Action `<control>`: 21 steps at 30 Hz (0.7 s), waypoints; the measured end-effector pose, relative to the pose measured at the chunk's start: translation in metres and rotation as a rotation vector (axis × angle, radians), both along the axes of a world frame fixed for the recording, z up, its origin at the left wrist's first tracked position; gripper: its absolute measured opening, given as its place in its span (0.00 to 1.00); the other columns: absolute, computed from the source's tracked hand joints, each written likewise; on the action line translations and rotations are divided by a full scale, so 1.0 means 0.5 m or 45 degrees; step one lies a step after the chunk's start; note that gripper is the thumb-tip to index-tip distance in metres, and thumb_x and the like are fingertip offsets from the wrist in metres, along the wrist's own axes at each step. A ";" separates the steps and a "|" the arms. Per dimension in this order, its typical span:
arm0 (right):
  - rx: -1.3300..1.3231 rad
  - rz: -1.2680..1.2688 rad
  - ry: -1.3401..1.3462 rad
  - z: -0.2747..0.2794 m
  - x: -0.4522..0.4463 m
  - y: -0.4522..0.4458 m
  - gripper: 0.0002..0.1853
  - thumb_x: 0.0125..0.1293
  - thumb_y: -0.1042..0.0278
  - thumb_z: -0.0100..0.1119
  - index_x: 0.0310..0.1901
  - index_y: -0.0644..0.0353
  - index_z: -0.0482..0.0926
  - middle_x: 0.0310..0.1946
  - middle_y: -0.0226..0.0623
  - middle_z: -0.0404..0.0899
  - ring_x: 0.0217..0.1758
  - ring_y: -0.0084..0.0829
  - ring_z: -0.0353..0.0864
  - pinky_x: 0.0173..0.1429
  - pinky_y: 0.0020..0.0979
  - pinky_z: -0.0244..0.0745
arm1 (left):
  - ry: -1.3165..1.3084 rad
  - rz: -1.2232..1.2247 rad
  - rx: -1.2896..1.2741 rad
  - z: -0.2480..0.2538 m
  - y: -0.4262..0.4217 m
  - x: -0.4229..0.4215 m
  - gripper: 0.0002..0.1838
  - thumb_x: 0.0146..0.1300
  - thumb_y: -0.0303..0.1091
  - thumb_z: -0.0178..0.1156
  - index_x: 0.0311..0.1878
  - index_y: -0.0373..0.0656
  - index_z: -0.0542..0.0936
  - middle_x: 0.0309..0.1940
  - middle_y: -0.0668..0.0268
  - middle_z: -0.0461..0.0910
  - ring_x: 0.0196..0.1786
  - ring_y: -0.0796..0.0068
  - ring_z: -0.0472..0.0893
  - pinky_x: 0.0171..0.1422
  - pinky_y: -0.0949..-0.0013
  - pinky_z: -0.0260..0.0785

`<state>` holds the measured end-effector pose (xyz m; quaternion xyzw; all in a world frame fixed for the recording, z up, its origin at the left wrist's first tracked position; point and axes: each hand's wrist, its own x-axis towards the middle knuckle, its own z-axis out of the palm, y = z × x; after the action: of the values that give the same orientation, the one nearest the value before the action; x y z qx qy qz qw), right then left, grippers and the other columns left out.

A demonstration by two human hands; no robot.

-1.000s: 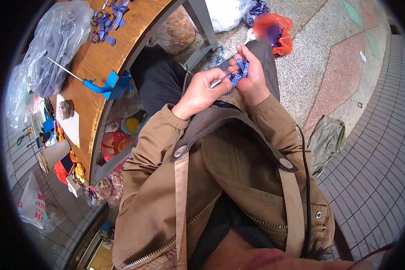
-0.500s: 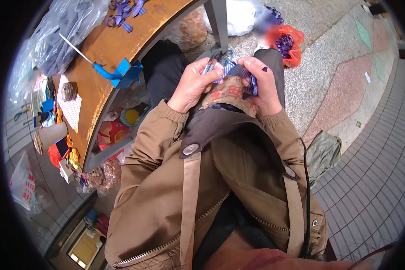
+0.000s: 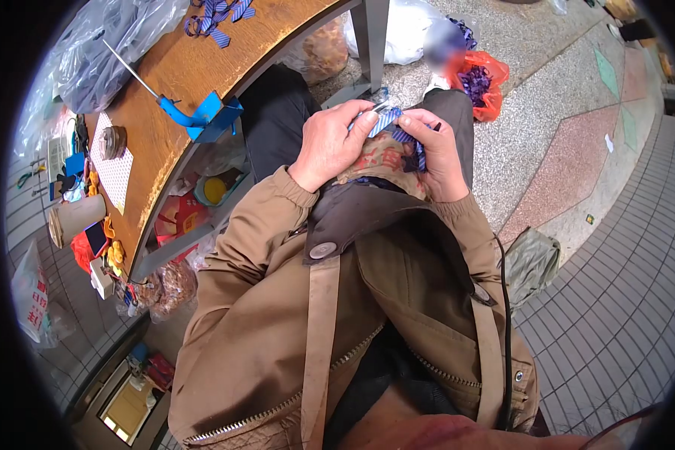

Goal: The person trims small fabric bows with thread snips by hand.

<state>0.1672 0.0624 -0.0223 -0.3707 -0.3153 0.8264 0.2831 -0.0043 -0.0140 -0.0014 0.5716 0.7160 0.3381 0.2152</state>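
Over my lap, my left hand point(image 3: 331, 144) is closed, thumb and fingers pinching one end of a small blue-and-white striped tie point(image 3: 385, 121). A slim metallic tool, perhaps thread snips, sits in the same hand and is mostly hidden by the fingers. My right hand point(image 3: 436, 150) is closed too, with thumb and forefinger gripping the tie's other end. Darker striped cloth point(image 3: 420, 155) hangs under the right fingers. Beneath both hands lies a tan cloth with red printing point(image 3: 382, 158), spread across my lap.
At left stands a wooden table point(image 3: 270, 28) bearing several striped ties point(image 3: 219, 16), a blue metal fixture with a rod point(image 3: 211, 118) and a plastic bag point(image 3: 109, 56). A red bag of purple pieces point(image 3: 495, 64) is on the floor ahead. A grey-green cloth point(image 3: 531, 262) lies at right.
The dark tips of the tool in my left hand have dropped from sight behind the fingers. Both hands remain on the tie, the fingers slightly shifted. The view has moved a little.
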 end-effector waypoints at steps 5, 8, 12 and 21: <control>-0.140 0.001 0.018 -0.002 -0.001 0.000 0.05 0.62 0.73 0.62 0.38 0.64 0.83 0.30 0.29 0.80 0.31 0.16 0.73 0.39 0.15 0.68 | 0.219 -0.002 0.132 0.000 0.003 0.014 0.10 0.63 0.36 0.60 0.43 0.42 0.83 0.32 0.62 0.84 0.28 0.63 0.81 0.31 0.70 0.70; -0.134 0.011 0.017 -0.004 -0.004 -0.003 0.05 0.62 0.73 0.63 0.37 0.64 0.83 0.30 0.30 0.81 0.31 0.16 0.73 0.38 0.15 0.68 | 0.284 -0.030 0.071 0.005 0.002 0.018 0.10 0.64 0.31 0.60 0.45 0.39 0.84 0.38 0.61 0.86 0.32 0.65 0.82 0.36 0.71 0.72; -0.050 -0.002 -0.017 -0.004 -0.010 -0.007 0.05 0.62 0.73 0.63 0.37 0.64 0.83 0.30 0.30 0.81 0.31 0.16 0.73 0.39 0.15 0.68 | 0.258 -0.033 0.062 0.002 0.001 0.017 0.09 0.63 0.30 0.60 0.45 0.39 0.84 0.39 0.62 0.86 0.33 0.65 0.83 0.36 0.70 0.73; 0.011 -0.027 -0.038 -0.010 -0.010 -0.008 0.05 0.62 0.73 0.64 0.37 0.64 0.84 0.31 0.30 0.81 0.33 0.17 0.74 0.41 0.16 0.69 | 0.186 -0.010 0.149 -0.013 0.003 0.014 0.09 0.62 0.32 0.61 0.44 0.42 0.84 0.35 0.63 0.86 0.30 0.63 0.82 0.33 0.68 0.72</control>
<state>0.1622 0.0583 -0.0271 -0.3850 -0.3190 0.8165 0.2886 0.0028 -0.0125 -0.0080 0.6093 0.7064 0.3359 0.1299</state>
